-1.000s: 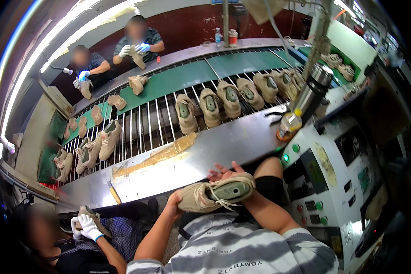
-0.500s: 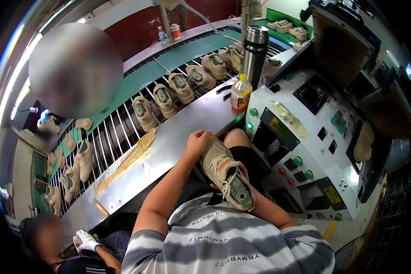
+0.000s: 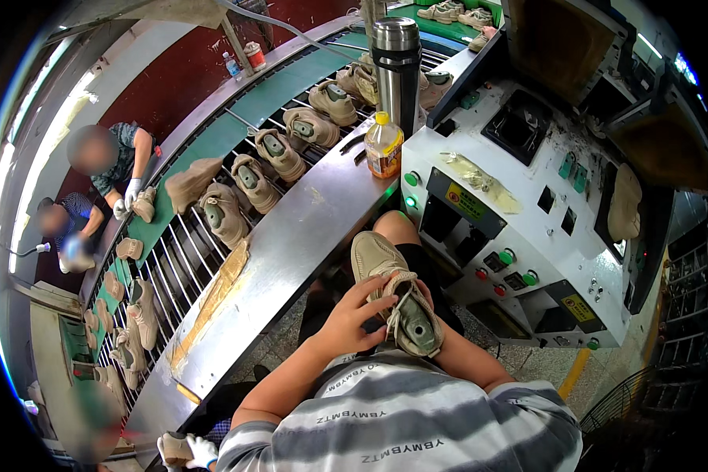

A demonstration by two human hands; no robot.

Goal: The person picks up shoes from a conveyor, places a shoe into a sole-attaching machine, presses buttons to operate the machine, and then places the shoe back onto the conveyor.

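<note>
Resting now in the lap, the beige shoe [image 3: 393,295] has come off the steel table [image 3: 291,244]; left hand [image 3: 352,318] and right hand [image 3: 425,295] clamp it, ready for close work.

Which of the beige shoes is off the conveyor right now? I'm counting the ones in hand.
The beige shoe held over the person's lap by the left hand and right hand. The other shoes sit on the conveyor rollers.
</note>
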